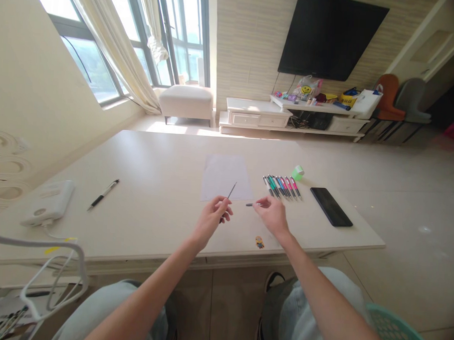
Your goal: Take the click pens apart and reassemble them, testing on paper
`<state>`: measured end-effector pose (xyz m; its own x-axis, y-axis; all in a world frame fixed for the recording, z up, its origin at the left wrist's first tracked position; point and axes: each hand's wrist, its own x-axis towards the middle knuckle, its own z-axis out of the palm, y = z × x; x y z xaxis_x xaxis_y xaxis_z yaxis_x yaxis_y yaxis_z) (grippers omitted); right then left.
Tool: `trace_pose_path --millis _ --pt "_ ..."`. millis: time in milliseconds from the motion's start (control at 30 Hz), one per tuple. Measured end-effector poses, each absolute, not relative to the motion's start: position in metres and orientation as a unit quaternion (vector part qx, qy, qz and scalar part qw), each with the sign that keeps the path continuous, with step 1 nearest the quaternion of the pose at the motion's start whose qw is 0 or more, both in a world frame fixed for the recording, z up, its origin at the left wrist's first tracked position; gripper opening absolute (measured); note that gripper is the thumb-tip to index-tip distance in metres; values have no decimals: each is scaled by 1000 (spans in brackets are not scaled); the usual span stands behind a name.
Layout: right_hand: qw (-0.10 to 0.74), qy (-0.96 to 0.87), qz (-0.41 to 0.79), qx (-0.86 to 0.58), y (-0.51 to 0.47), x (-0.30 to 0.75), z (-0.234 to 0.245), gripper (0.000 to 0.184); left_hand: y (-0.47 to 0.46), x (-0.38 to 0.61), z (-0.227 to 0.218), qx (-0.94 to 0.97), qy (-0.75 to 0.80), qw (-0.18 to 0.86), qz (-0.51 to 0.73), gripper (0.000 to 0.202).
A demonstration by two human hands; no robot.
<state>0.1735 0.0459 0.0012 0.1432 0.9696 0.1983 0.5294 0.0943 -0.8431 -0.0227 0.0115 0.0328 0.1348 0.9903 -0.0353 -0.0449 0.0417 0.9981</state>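
Left hand (211, 220): closed in a pinch, thumb and fingers gripping a slim dark pen barrel (231, 191).

Right hand (273, 215): closed at the fingertips, gripping a short grey pen part (250, 204).

Long axes: the barrel stands tilted, its upper end leaning away and to the right; the grey part lies almost level, pointing left.

Gap: the grey part's free end faces the barrel from the right, near it but not touching; the left hand is nearer the barrel, and the right hand holds the grey part.

Things: a white paper sheet (224, 177) lies just beyond the hands on a cream tabletop (155, 162). To its right are a row of pink-and-green pens (282, 187), a small green cylinder (297, 173) and a black smartphone (331, 207). Further left lie a black-and-silver pen (103, 194) and a white power bank (47, 202).

Rest: a white TV cabinet (255, 116) stands below a wall-mounted black television (330, 36).
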Motion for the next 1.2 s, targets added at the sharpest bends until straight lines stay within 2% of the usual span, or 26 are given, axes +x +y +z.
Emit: trace_pose_path --millis 100,167,267,433,533,600,733,867,1067,1200 --pt "338 -656 166 -654 40 168 -16 10 8 -18 31 484 458 562 490 32" --pt "300 -673 139 -661 37 167 -23 15 7 -15 29 470 461 563 500 31" --pt "289 -678 133 -663 36 167 -27 22 6 -11 22 449 461 564 518 31" --pt "297 -683 144 -651 35 168 -29 20 7 -5 12 419 450 582 533 31" --pt "320 -680 146 -643 35 166 -28 20 6 -2 13 423 446 586 528 32" --pt "366 -671 168 -623 35 164 -24 22 5 0 15 431 443 589 521 32" --pt "473 -618 321 -540 33 156 -5 35 0 5 15 454 427 602 500 32" --pt "501 -570 445 -476 28 144 15 38 -5 11 15 481 410 614 473 32" --pt "549 -515 467 -463 37 142 28 36 -9 14 15 495 418 609 457 32" --pt "560 -501 397 -527 56 161 30 35 -9 14 13 475 433 610 463 32"
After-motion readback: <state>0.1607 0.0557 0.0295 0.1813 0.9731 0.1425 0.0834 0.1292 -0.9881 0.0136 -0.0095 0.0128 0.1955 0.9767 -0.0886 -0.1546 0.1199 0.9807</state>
